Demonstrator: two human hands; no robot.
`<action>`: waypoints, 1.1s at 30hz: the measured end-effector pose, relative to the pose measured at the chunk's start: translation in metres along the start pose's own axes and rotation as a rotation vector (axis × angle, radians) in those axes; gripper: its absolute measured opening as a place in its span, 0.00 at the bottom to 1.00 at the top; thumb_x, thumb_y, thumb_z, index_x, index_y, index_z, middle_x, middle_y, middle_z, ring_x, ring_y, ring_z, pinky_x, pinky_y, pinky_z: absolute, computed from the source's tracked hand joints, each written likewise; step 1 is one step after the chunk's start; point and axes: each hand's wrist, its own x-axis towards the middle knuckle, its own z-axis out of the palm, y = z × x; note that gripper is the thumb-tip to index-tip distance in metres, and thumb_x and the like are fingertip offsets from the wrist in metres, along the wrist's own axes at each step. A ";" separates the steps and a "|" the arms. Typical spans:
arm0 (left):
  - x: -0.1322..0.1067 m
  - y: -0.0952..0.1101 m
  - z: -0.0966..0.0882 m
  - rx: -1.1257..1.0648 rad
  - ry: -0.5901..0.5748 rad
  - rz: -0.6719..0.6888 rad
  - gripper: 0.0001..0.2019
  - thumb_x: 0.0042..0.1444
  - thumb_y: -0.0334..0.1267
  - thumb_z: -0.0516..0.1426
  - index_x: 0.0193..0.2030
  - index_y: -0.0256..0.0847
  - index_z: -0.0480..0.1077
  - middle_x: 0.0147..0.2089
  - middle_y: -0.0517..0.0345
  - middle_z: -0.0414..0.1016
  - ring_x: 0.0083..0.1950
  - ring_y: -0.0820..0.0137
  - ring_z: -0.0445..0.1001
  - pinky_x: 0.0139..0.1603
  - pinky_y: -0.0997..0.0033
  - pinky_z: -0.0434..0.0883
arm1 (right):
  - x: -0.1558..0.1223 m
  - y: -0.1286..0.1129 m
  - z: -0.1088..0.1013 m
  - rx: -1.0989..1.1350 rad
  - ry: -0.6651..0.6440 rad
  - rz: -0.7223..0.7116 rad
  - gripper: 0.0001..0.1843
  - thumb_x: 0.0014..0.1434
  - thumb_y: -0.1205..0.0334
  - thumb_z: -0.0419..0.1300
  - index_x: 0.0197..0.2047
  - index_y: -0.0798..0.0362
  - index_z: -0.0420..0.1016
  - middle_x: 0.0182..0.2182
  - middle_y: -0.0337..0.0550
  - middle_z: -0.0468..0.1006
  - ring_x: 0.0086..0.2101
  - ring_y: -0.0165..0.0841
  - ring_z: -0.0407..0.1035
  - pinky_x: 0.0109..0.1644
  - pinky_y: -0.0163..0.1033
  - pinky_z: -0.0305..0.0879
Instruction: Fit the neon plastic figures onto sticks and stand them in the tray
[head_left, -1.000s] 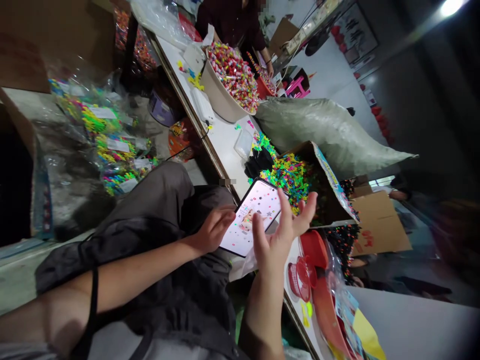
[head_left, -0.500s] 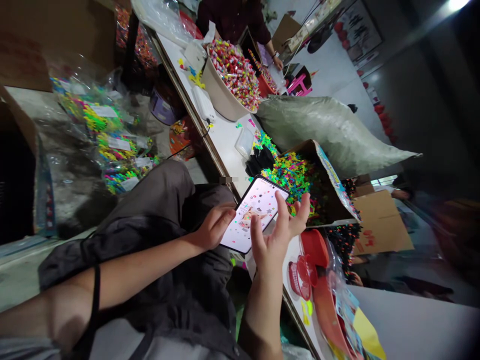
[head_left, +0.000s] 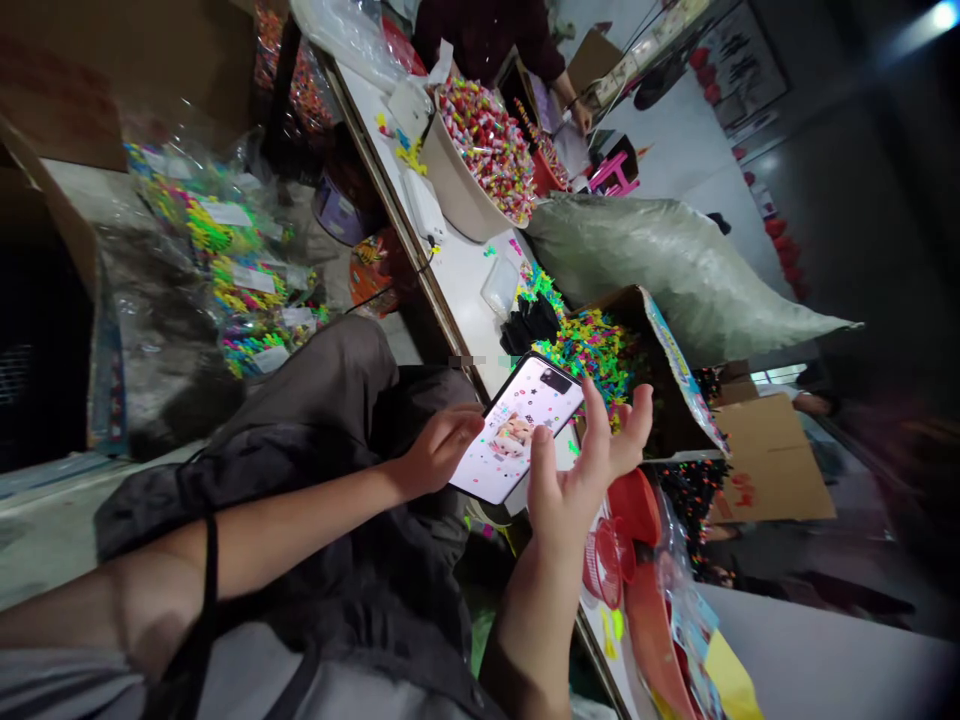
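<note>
A smartphone [head_left: 517, 425] with a lit white screen, showing a picture and scattered small icons, is held tilted above my lap by the table's edge. My left hand [head_left: 442, 447] grips its near left side, thumb along the edge and the other fingers mostly hidden beneath. Over the right side of the phone, my right hand [head_left: 577, 470] is spread, thumb and fingers apart, holding nothing. Whether a fingertip touches the glass I cannot tell. Just beyond the phone are a bunched black item [head_left: 529, 320] and a heap of small colourful plastic pieces [head_left: 596, 345] spilling from an open carton [head_left: 686, 370].
A beige basin [head_left: 469, 195] of small colourful pieces stands on the white table [head_left: 469, 290], near a white power bank-like box [head_left: 424, 205]. Behind lies a big pale sack [head_left: 675, 260]. Red baskets [head_left: 604, 560] sit right. Bagged pieces [head_left: 225, 225] lie left. Another person [head_left: 487, 35] is across.
My right hand has shifted slightly right, away from the middle of the screen, with its fingers still spread. The camera view has moved a little. My left hand still grips the phone.
</note>
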 end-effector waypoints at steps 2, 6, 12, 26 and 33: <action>0.000 0.000 0.000 0.012 0.024 -0.009 0.21 0.56 0.49 0.46 0.21 0.36 0.66 0.28 0.54 0.67 0.32 0.69 0.68 0.35 0.71 0.65 | -0.001 0.001 0.000 0.000 -0.002 0.003 0.23 0.53 0.55 0.51 0.53 0.49 0.62 0.61 0.47 0.41 0.57 0.48 0.43 0.55 0.58 0.44; 0.000 -0.003 0.000 0.005 0.063 -0.041 0.23 0.55 0.50 0.47 0.16 0.37 0.62 0.23 0.55 0.66 0.32 0.68 0.68 0.37 0.69 0.64 | -0.002 0.003 0.000 0.006 0.013 0.027 0.17 0.54 0.56 0.51 0.46 0.50 0.68 0.60 0.47 0.46 0.57 0.47 0.45 0.54 0.56 0.47; 0.000 -0.003 0.001 -0.042 0.040 -0.087 0.23 0.55 0.50 0.47 0.18 0.36 0.65 0.23 0.55 0.66 0.30 0.69 0.67 0.34 0.70 0.65 | -0.003 0.003 0.001 0.003 0.003 -0.003 0.16 0.54 0.57 0.52 0.46 0.49 0.69 0.60 0.46 0.47 0.57 0.47 0.45 0.54 0.55 0.47; -0.001 -0.007 0.001 -0.213 0.035 -0.141 0.20 0.51 0.52 0.51 0.27 0.33 0.70 0.29 0.51 0.72 0.33 0.65 0.72 0.32 0.69 0.67 | -0.006 0.049 0.027 0.534 0.097 0.314 0.28 0.58 0.55 0.35 0.59 0.54 0.51 0.55 0.52 0.59 0.54 0.42 0.56 0.51 0.55 0.54; -0.002 -0.004 0.002 -0.250 0.003 -0.158 0.20 0.50 0.52 0.52 0.29 0.33 0.71 0.31 0.50 0.73 0.35 0.64 0.72 0.34 0.69 0.67 | -0.010 0.033 0.013 0.312 0.211 -0.040 0.23 0.54 0.52 0.46 0.50 0.54 0.63 0.59 0.50 0.51 0.57 0.44 0.48 0.54 0.55 0.49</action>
